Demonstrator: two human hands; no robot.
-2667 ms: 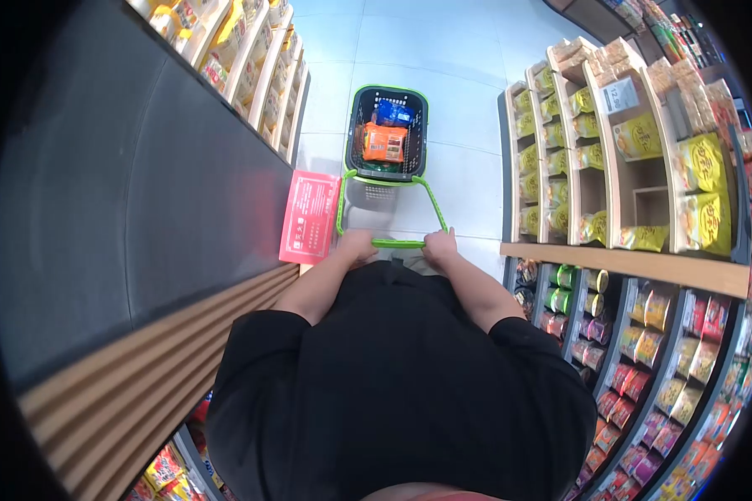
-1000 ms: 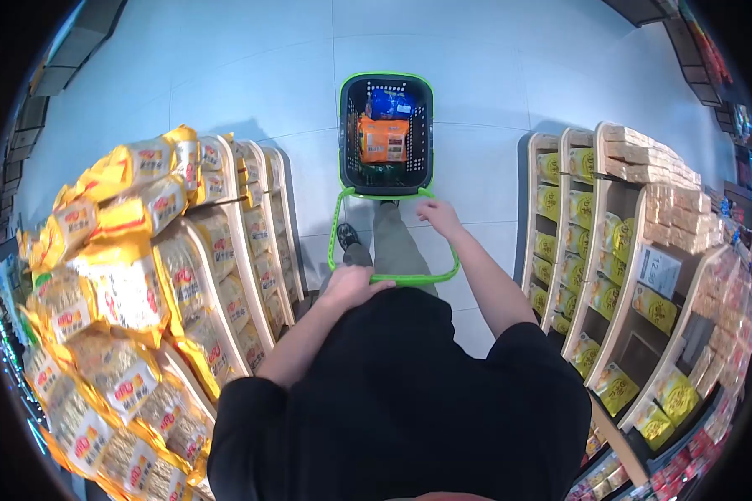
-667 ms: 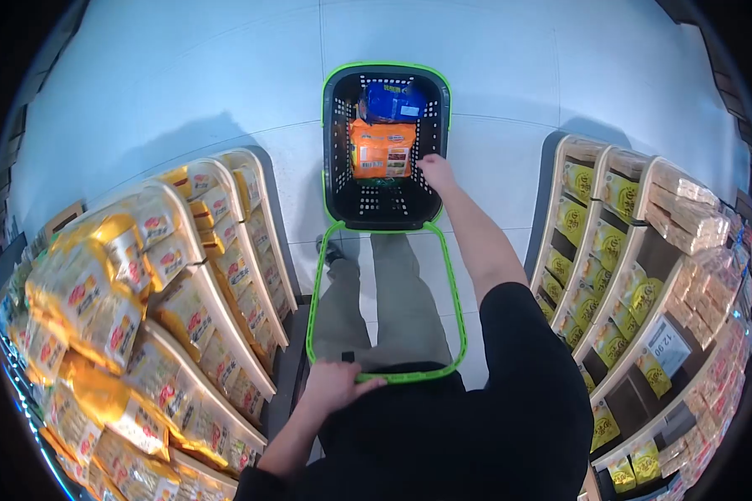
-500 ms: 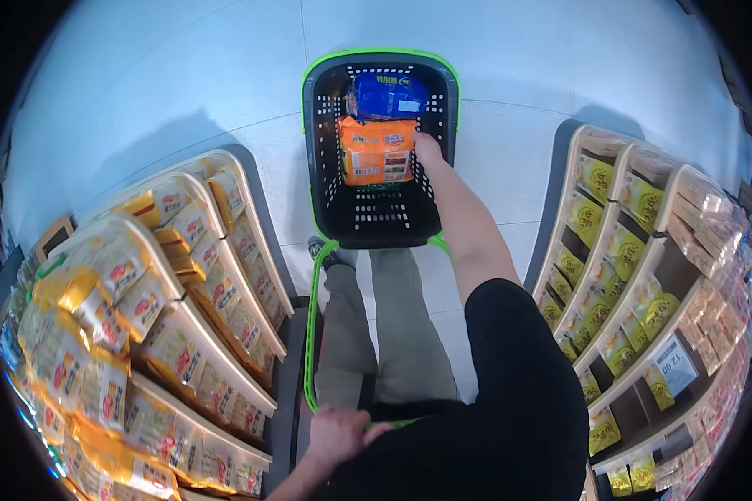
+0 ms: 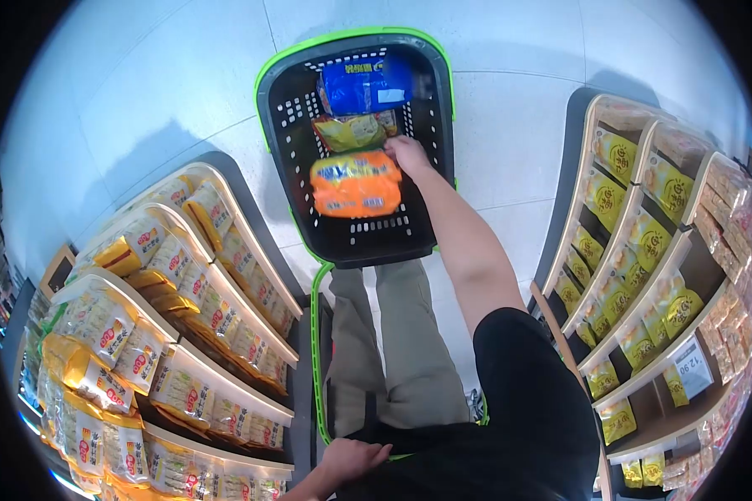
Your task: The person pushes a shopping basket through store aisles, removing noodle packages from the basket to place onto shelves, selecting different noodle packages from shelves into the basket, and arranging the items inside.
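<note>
A black shopping basket (image 5: 297, 196) with a bright green rim stands in front of my legs. Inside lie a blue package (image 5: 363, 88) at the far end, a yellow-green bag (image 5: 347, 134) in the middle and an orange package (image 5: 355, 196), blurred, nearest me. Reaching into the basket, my right hand (image 5: 409, 156) has its fingers curled at the orange package's upper right corner, beside the yellow-green bag. What those fingers grip, if anything, is hidden. Close to my body, my left hand (image 5: 355, 461) is closed round the long green handle (image 5: 316, 359).
Tiered shelves (image 5: 226, 292) of orange-and-clear snack bags curve along my left. On my right, more shelves (image 5: 589, 250) hold yellow-green packets and clear packs, with a price tag (image 5: 692, 367) at the edge. Pale tiled floor (image 5: 510, 108) surrounds the basket.
The orange package has turned and come nearer me, uncovering the yellow-green bag. My right hand has shifted slightly left and down in view. The basket appears larger and slightly tilted.
</note>
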